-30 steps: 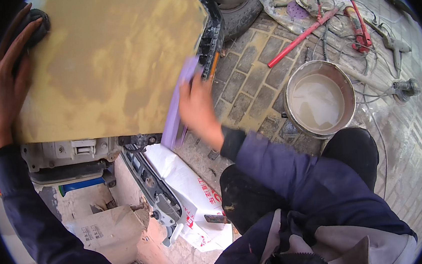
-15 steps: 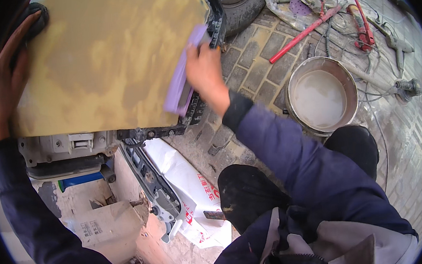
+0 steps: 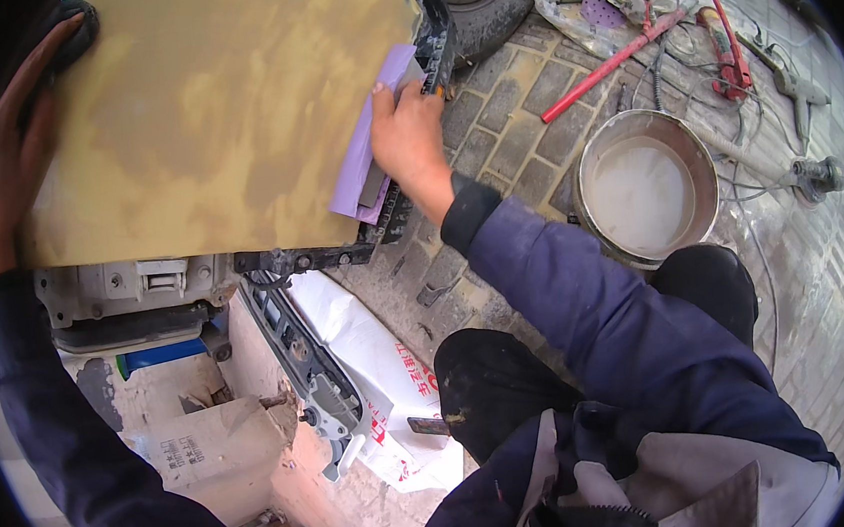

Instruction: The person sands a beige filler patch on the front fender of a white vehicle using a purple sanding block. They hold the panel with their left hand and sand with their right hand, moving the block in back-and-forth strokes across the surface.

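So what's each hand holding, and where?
Right hand presses purple sandpaper against the yellow panel near its right edge. Left hand braces the panel's left edge.

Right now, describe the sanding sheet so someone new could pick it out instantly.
Start at the big yellow-tan filler-coated panel filling the upper left. Go to its right edge, where the right hand presses a folded pale purple sheet of sandpaper against it. It is the only lilac strip on the panel; a similar purple disc lies apart among the tools on the paving.
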A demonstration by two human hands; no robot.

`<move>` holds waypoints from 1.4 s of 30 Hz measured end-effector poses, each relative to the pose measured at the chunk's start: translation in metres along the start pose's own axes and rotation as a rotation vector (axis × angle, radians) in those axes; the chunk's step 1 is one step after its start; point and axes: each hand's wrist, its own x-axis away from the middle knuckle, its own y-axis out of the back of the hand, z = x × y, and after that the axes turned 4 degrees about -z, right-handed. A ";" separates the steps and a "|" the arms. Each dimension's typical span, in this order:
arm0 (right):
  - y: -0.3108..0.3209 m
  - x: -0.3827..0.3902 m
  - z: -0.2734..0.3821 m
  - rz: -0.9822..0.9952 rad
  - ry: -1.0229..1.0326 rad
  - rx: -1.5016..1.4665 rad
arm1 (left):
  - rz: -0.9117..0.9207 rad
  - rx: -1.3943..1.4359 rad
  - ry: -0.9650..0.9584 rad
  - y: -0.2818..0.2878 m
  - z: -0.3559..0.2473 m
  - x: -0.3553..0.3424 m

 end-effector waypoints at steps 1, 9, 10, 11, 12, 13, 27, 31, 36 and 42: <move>0.000 0.002 0.000 -0.026 0.050 0.007 | 0.012 0.020 0.021 0.000 -0.001 -0.001; -0.001 0.024 -0.003 0.094 0.133 0.026 | -0.117 -0.307 -0.025 0.022 -0.052 -0.022; 0.002 -0.007 -0.001 0.001 0.159 0.021 | -0.173 -0.328 -0.104 0.027 -0.065 -0.022; 0.004 -0.038 0.001 -0.045 0.171 0.082 | -0.232 -0.334 -0.172 0.028 -0.074 -0.028; 0.004 -0.062 0.001 -0.112 0.192 0.065 | -0.286 -0.334 -0.244 0.030 -0.080 -0.036; 0.002 -0.073 0.004 -0.144 0.203 0.100 | -0.225 -0.228 -0.110 0.033 -0.092 -0.032; 0.012 -0.128 0.075 -0.166 0.389 0.050 | -0.249 -0.264 0.101 0.034 -0.109 -0.032; 0.000 -0.068 0.093 -0.104 0.652 0.064 | -0.265 -0.349 0.050 0.038 -0.102 -0.030; -0.001 -0.033 0.112 0.015 0.990 -0.033 | -0.285 -0.302 0.054 0.037 -0.098 -0.028; -0.001 -0.145 0.130 -0.209 0.574 0.007 | -0.287 -0.184 0.040 0.036 -0.086 -0.029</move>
